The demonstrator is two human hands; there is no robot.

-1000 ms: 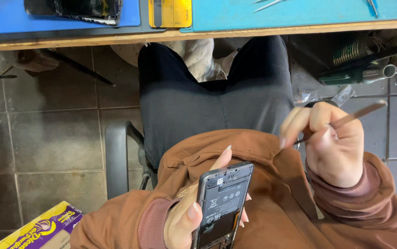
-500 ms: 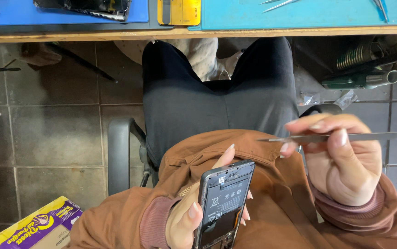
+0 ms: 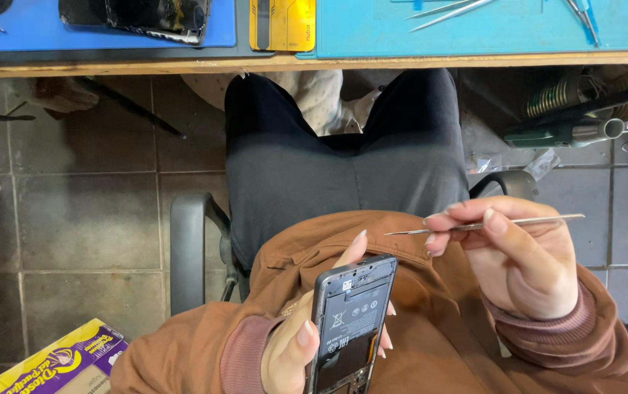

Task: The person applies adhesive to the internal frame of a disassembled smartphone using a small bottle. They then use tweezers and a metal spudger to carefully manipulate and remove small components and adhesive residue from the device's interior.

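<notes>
Grey floor tiles (image 3: pixel 88 219) lie below the workbench edge (image 3: pixel 314 64) you sit at. Your left hand (image 3: pixel 307 343) cradles an opened smartphone (image 3: pixel 350 321) over your lap, thumb on its left edge, fingers curled behind. Right of the phone, your right hand (image 3: pixel 525 263) pinches a thin metal pry tool (image 3: pixel 485 224), tip pointing left above the phone.

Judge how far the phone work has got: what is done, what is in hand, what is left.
Done: the phone lies open, back cover off, battery showing. In hand: left hand grips it; right hand holds a thin metal probe, its tip apart from the phone. Left: battery and inner parts remain in place.
</notes>
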